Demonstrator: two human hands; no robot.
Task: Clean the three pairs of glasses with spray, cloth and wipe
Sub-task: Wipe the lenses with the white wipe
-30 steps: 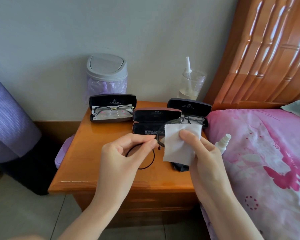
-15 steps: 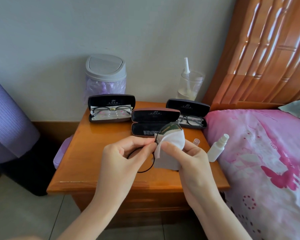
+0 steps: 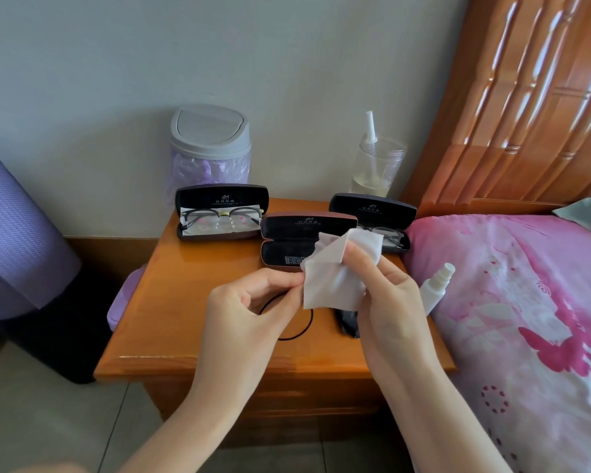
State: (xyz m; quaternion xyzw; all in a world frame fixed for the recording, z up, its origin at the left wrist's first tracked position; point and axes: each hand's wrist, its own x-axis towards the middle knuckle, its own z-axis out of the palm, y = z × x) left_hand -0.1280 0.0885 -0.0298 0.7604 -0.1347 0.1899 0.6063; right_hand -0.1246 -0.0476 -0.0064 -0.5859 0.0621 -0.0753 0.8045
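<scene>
Three pairs of glasses and three open cases are in view, with one white cloth, one spray bottle and two hands, all on or over the wooden bedside table (image 3: 185, 322).

At far left leans a purple rolled mat (image 3: 14, 216). Against the wall stands one small bin (image 3: 209, 131) with a grey swing lid and a purple liner. In front of it is the left case (image 3: 219, 196), black, holding the first pair (image 3: 222, 215): dark frame, gold bridge, lying on a pale cloth with pink spots.

The left hand (image 3: 249, 315) pinches thumb against forefinger at the left edge of the white cloth (image 3: 331, 281), gripping the third pair (image 3: 311, 319). That pair sits between the two hands above the table's front half. It is almost wholly hidden by the cloth, and only a thin black round rim shows under the left fingers.

Behind the cloth lies the middle case (image 3: 307, 223), reddish-brown with a dark lining and no glasses inside.

The right hand (image 3: 389, 295) is clenched on the cloth, fingers curled round its right side and thumb pressed on its face. A small dark bundle (image 3: 347, 324) lies on the table beneath this hand.

The right case (image 3: 372, 208) holds the second pair (image 3: 388, 235), dark-framed. Behind it stands one clear cup (image 3: 377, 165) with a little liquid. The white spray bottle (image 3: 434, 291) leans at the table's right edge against the pink bed cover (image 3: 509, 285).
</scene>
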